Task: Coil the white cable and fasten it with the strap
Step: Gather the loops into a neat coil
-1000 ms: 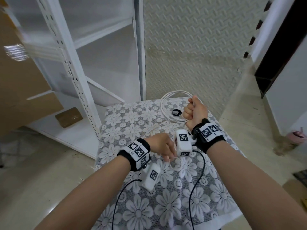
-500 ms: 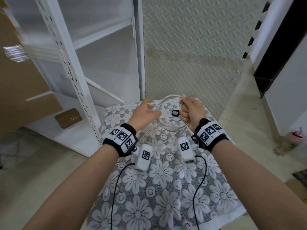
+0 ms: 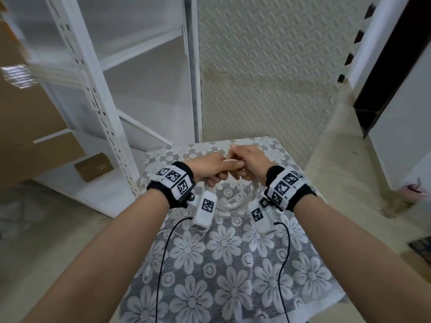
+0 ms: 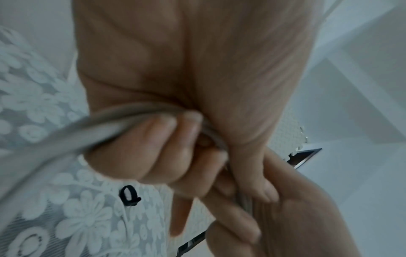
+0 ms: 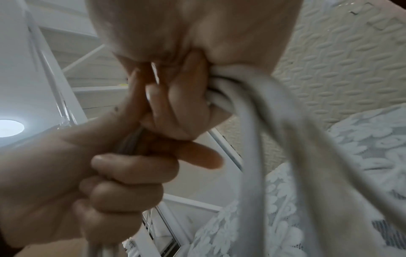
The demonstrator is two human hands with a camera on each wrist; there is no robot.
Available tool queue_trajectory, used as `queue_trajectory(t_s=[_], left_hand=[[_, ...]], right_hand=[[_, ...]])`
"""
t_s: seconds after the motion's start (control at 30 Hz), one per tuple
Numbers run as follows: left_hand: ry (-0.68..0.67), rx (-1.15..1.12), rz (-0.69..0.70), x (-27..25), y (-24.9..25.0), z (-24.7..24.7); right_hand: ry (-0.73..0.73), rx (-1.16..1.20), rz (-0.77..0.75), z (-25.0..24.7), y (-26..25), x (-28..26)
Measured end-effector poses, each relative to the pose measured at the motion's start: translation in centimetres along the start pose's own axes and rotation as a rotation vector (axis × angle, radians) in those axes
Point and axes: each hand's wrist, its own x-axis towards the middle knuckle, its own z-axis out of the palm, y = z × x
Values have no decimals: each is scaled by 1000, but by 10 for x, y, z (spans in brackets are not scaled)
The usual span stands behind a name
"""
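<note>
Both hands gripping white cable (image 3: 229,201) coil above bench (image 3: 224,264): left hand (image 3: 211,167), right hand (image 3: 250,162) fingers curling round loops. Strap (image 4: 129,195) lying on bench, untouched. Risk: freeing either hand for strap likely letting loops be springing apart.

Table (image 3: 310,271): 1 small unit, top covered edge to edge by a grey lace cloth (image 3: 224,264) patterned with white flowers. Lying directly on the cloth: 1 black strap (image 4: 129,195), closed into a small loop, apart from the cable. White cable (image 3: 229,203): hanging coil's contact with the cloth cannot be determined.
</note>
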Motion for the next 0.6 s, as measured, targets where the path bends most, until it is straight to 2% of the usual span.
queue_trajectory(t_s=[0.13,0.33,0.4,0.5,0.6], left_hand=[[14,-29,2,-3,-6,5],[152,320,5,-2,-2,5],[222,393,45,-4,2,12],[302,469,187,-4,8,19],[285,530,264,-1,14,16]], right_hand=[[103,90,23,0,1,-1],[95,-61,93,3,-2,-4],[76,-103,107,3,-5,-6],[68,-34,114,7,-5,-7],[62,10,133,12,-3,-6]])
